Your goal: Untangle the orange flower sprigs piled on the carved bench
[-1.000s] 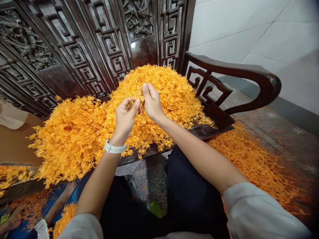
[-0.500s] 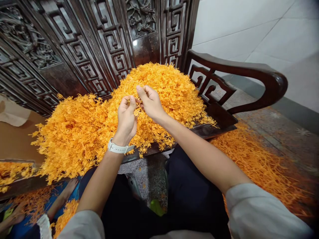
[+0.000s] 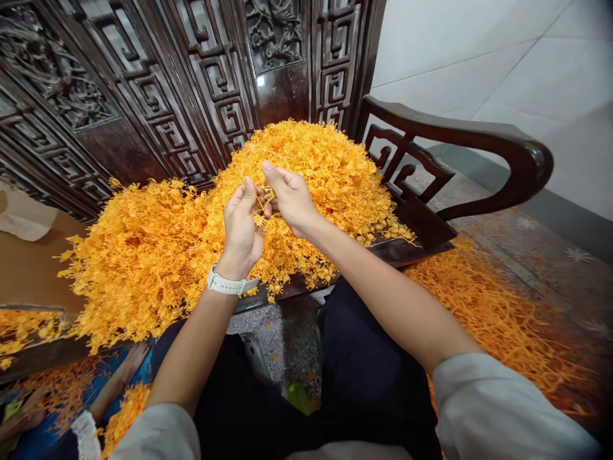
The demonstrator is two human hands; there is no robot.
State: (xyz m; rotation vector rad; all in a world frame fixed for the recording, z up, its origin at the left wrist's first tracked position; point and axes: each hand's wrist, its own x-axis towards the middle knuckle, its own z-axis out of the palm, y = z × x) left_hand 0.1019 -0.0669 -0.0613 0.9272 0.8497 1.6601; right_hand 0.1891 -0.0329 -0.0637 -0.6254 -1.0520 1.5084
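Observation:
A large heap of small orange plastic flower pieces (image 3: pixel 311 150) covers the seat of a carved dark wooden bench. Above its near side, my left hand (image 3: pixel 241 220) is closed, thumb against fingers, on a thin orange plastic sprig (image 3: pixel 262 203). My right hand (image 3: pixel 292 198) pinches the same sprig from the other side, close to the left fingertips. Thin strands show in the gap between the two hands. The fingertips hide most of the sprig. On my left wrist is a white watch strap (image 3: pixel 227 284).
The bench armrest (image 3: pixel 507 153) curves out at the right. Loose orange stems (image 3: pixel 483 313) lie on the floor below it. A cardboard box (image 3: pixel 33 268) stands at the left. Another person's bare feet (image 3: pixel 119 380) show at lower left, beside a blue sheet.
My left thumb has risen and straightened, and the hands sit slightly differently around the sprig. More of the sprig shows between them.

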